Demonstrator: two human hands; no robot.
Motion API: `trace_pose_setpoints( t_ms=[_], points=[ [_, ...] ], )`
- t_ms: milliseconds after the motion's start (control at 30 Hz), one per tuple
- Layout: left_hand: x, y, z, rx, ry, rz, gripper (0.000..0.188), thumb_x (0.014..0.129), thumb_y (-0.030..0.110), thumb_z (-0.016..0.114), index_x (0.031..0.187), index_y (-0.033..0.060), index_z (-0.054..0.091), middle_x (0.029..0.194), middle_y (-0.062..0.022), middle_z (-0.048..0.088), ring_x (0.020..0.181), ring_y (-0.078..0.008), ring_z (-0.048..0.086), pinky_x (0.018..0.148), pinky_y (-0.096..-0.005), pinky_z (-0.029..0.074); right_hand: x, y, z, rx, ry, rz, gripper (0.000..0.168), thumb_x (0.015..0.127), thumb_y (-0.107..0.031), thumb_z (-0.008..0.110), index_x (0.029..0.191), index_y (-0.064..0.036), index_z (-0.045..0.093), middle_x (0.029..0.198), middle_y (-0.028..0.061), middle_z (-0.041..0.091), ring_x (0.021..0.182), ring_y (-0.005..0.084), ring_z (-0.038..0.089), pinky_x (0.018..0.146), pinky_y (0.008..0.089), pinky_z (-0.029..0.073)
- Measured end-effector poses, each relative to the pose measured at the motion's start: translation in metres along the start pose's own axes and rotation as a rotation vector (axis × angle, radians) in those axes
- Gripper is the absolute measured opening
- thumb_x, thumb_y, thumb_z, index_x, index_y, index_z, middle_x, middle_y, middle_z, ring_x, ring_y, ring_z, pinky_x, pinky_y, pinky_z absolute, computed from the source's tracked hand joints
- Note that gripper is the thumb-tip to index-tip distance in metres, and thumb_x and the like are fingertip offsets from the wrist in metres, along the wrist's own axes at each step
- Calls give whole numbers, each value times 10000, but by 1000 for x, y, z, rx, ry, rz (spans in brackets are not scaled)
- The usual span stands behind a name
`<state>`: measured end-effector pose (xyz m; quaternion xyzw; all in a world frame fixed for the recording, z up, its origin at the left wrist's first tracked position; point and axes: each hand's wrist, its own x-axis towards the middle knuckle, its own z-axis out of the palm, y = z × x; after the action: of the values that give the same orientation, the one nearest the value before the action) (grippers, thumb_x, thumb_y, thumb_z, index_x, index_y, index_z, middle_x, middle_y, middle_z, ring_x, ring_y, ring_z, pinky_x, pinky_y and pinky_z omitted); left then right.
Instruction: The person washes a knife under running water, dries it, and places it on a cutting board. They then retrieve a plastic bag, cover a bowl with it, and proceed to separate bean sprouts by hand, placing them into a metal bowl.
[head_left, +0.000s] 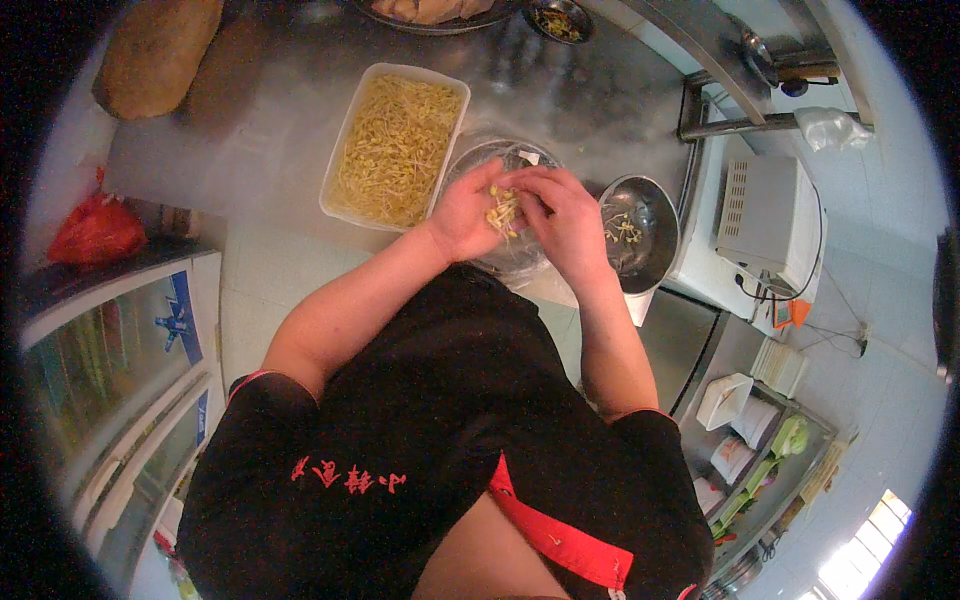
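Soybean sprouts (502, 211) lie in a small bunch on my left hand (469, 214), whose palm faces up with the fingers curled round them. My right hand (559, 217) touches the bunch with bent fingers; whether it pinches a sprout is hidden. Both hands are above a round bowl (480, 150) with clear plastic film at its rim. To the left, a white rectangular plastic tub (327, 196) is full of yellow-headed sprouts. A steel bowl (660, 225) with a few sprouts in it stands just right of my right forearm.
A large pan of pale meat (427, 10) and a small metal bowl of scraps (559, 24) stand at the far edge of the steel table (277, 142). A wooden board (156, 60) is far left. To the right are a white microwave oven (761, 217) and shelves.
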<state>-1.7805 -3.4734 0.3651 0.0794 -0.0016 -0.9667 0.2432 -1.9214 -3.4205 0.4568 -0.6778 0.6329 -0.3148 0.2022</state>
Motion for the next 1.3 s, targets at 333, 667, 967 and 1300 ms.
trace_pose_setpoints(
  t_ms=[333,667,967,1300],
  points=[
    [0,-1,4,50,-61,-12,544,1049,456,363,1366,45,527,1231,-75,638,1129,-219,605,954,-372,472,2,-1,4,-105,-92,1,153,852,-109,664,989,-93,730,1046,96,679,930,319,674,811,409,556],
    [-1,-3,-4,-26,-88,-40,522,1048,458,372,1290,37,564,1199,-102,648,1120,-244,616,983,-402,474,7,-4,5,-255,-205,90,160,863,-144,656,998,-98,728,1000,125,679,906,336,670,792,427,545],
    [0,0,-9,-71,-100,-10,525,1042,466,366,1279,40,562,1305,-112,615,1194,-256,590,1006,-431,478,6,3,-9,142,-49,290,181,874,-172,687,1011,-67,741,902,127,698,789,268,678,732,361,539],
    [-5,0,4,216,4,117,551,1052,430,378,1393,15,499,1342,-131,578,1226,-262,551,1089,-412,409,-1,23,-9,285,-15,533,235,896,-210,695,1018,-12,725,838,99,725,727,163,662,710,306,530]
  ],
)
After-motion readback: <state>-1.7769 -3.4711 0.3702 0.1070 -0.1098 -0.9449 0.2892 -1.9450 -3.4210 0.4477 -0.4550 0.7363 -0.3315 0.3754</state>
